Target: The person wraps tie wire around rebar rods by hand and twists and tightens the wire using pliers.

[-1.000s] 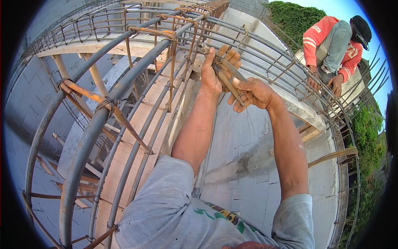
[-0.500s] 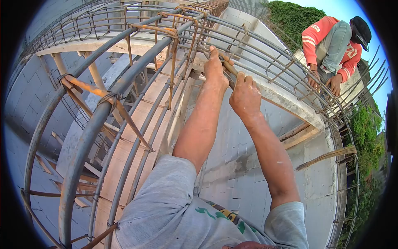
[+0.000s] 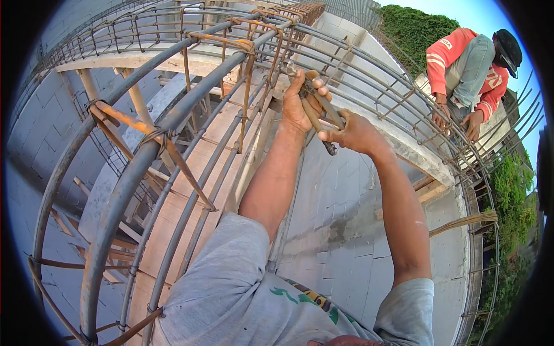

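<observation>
My left hand (image 3: 298, 106) is closed around a worn hand tool (image 3: 314, 115) with two tan handles, which looks like pliers. Its metal head shows near my left thumb, beside the rebar cage. My right hand (image 3: 355, 134) reaches in from the right, its thumb and fingers closed on the end of one handle. Below the handles a small dark end sticks out, too small to name. Steel bars (image 3: 254, 40) tied with rusty stirrups run just above and left of both hands.
Thick rebar (image 3: 130, 179) curves along the left over a plywood form (image 3: 167, 230). At the upper right a co-worker in a red top (image 3: 450, 52) crouches by the bars. A bundle of tie wire (image 3: 464, 222) lies at right. A block wall (image 3: 334, 230) stands below.
Since half a second ago, both hands have turned and the tool's handles now show. The right hand has shifted slightly right. The wire bundle has shifted slightly right, and the view has moved a little.
</observation>
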The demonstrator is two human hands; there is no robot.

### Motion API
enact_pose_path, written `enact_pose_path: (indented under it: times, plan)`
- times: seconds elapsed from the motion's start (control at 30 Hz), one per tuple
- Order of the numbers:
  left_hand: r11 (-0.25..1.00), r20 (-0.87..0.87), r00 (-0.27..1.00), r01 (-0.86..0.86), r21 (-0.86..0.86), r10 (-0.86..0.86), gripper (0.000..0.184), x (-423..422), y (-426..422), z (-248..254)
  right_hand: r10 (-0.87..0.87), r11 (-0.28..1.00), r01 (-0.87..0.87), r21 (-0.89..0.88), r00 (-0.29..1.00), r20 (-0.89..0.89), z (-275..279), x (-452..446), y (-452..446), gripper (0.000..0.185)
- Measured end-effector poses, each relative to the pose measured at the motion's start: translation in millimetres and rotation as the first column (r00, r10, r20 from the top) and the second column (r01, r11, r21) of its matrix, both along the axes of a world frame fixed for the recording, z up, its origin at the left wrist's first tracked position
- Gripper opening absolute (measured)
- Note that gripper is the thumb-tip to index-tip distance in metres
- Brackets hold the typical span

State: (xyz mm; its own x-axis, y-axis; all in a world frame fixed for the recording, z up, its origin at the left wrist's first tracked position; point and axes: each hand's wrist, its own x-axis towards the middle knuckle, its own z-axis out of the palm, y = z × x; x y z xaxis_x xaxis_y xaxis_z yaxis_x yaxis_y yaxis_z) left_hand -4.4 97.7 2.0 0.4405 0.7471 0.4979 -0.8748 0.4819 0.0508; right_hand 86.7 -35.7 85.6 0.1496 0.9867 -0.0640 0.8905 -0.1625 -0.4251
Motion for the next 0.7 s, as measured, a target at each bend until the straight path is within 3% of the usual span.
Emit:
enact_pose_path:
  times: [0.07, 0.17, 0.27, 0.4, 0.5, 0.7]
  plan:
    - [1.0, -0.04, 0.999, -0.022, -0.009, 0.022, 0.031, -1.9, -4.6, 7.7, -0.092, 0.97, -0.015, 0.243, 0.901, 0.423, -1.8, -15.0, -20.6, 0.073]
    - [0.972, -0.206, 0.966, -0.186, -0.144, 0.154, 0.031, 3.0, -15.1, 26.3, -0.16, 0.895, -0.158, 0.417, 0.758, 0.632, -11.4, -31.9, -38.5, 0.08]
    - [0.935, -0.372, 0.91, -0.277, -0.224, 0.18, 0.031, 5.1, -18.0, 35.4, -0.334, 0.887, -0.096, 0.451, 0.541, 0.772, -28.3, -39.1, -28.4, 0.08]
    - [0.898, -0.478, 0.865, -0.324, -0.297, 0.154, 0.034, 6.9, -17.8, 40.8, -0.394, 0.899, 0.162, 0.407, 0.706, 0.589, -39.8, -41.5, -0.7, 0.065]
    - [0.896, -0.512, 0.842, -0.348, -0.277, 0.168, 0.035, 3.7, -21.6, 45.5, -0.347, 0.893, 0.164, 0.418, 0.843, 0.411, -38.1, -36.5, 4.2, 0.051]
    - [0.899, -0.676, 0.708, -0.41, -0.156, 0.206, 0.039, 5.4, -11.9, 32.8, -0.252, 0.924, 0.128, 0.36, 0.912, 0.323, -44.2, -15.1, 17.0, 0.033]
